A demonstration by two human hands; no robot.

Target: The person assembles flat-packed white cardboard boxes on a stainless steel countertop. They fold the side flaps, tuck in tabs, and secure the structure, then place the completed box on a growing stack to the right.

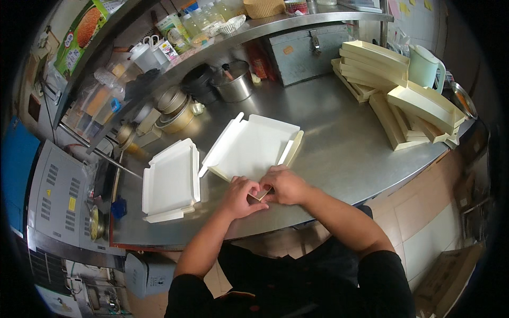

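So both forearms are angling in toward each other here. The left forearm (204,243) is leaning up and to the right, while the right forearm (347,222) is slanting up and left, lying more sideways. The left hand (241,199) is curling in a kinda pinchy grip, fingers bending inward. The right hand (286,185) is sitting a touch higher, knuckles facing up, fingers also curling in. They're working super close together, right in front of the body.
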